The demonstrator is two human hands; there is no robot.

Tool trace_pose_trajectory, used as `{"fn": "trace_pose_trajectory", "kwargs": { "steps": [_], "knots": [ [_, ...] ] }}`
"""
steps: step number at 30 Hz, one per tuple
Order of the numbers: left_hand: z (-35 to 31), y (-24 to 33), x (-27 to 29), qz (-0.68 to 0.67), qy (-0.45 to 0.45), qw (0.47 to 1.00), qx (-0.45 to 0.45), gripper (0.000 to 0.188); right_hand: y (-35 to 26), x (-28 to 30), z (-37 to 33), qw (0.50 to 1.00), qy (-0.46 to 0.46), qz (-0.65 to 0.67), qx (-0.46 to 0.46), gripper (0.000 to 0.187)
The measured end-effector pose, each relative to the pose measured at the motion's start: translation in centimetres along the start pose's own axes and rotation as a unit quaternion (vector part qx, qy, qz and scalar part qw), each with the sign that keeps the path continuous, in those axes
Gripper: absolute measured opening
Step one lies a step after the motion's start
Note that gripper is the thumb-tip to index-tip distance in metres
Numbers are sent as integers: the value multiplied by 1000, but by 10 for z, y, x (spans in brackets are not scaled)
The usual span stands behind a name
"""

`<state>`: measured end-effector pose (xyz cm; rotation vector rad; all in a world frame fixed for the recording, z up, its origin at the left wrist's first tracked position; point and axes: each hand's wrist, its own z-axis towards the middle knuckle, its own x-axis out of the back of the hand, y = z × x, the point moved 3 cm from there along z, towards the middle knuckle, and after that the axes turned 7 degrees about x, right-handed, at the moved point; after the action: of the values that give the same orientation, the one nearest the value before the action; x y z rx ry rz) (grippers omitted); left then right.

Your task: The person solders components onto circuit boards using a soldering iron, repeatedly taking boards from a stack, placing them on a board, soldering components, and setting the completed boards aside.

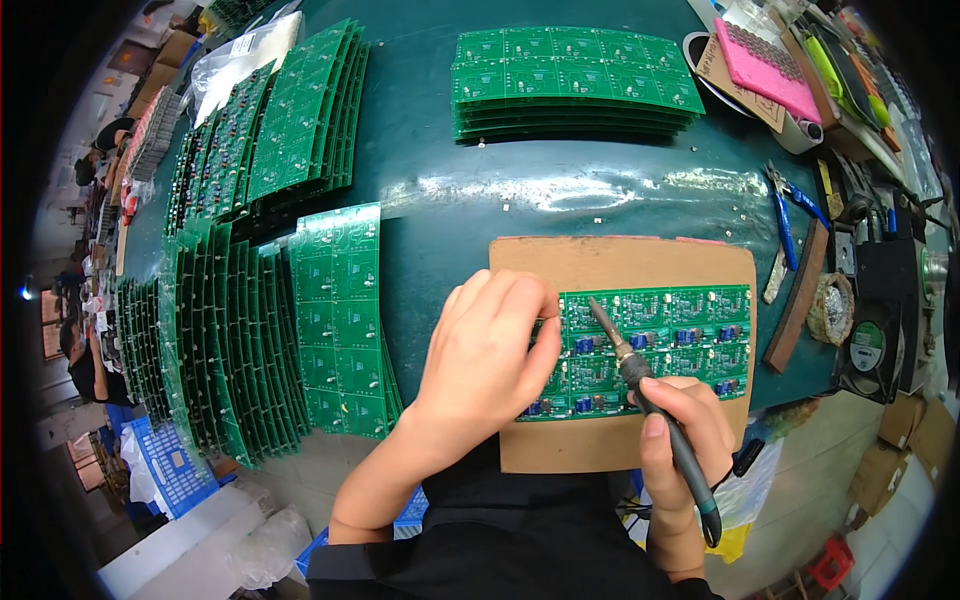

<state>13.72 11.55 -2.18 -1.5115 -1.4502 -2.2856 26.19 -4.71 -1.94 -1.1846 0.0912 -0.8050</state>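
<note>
A green circuit board panel (pixel 660 362) with rows of blue and white parts lies on a brown cardboard sheet (pixel 620 262) in front of me. My right hand (pixel 688 440) is closed round the dark handle of a soldering iron (pixel 668 420). The iron's thin tip points up and left, over the upper left part of the panel. At the panel's left end, my left hand (pixel 490 345) has its fingers curled and pinched together. Whatever those fingers may hold is hidden; they cover the panel's left corner.
Stacks of green boards (pixel 575 85) stand at the back and along the left (pixel 235 345). Blue-handled pliers (pixel 785 225), a wooden strip (pixel 797 298), a round tin (pixel 830 308) and a black fan unit (pixel 878 345) sit at the right. Tiny parts dot the green table (pixel 430 230).
</note>
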Motion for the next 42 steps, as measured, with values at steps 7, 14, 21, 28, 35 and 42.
{"fn": "trace_pose_trajectory", "kwargs": {
  "steps": [7, 14, 21, 28, 35, 42],
  "knots": [
    [9, 2, -18, 53, 28, 998, -31, 16, 1, -2, 5, 1000, -22, -7, -11, 24],
    [10, 6, -15, 48, 4, 998, -37, 15, -1, 5, 2, 1000, -24, 12, 3, 23],
    [15, 22, -20, -48, 2, 999, 7, 14, 5, 39, 0, 999, 21, -24, -27, 22],
    [24, 31, -45, 12, -18, 999, -31, 16, 12, 38, 4, 999, -11, -12, -45, 22],
    [27, 35, -42, 40, -29, 998, -29, 13, 16, 40, 6, 999, -26, 3, -24, 22],
    [32, 51, -46, -70, -35, 997, 27, 13, 21, 69, 1, 997, 72, -25, -24, 21]
  ]
}}
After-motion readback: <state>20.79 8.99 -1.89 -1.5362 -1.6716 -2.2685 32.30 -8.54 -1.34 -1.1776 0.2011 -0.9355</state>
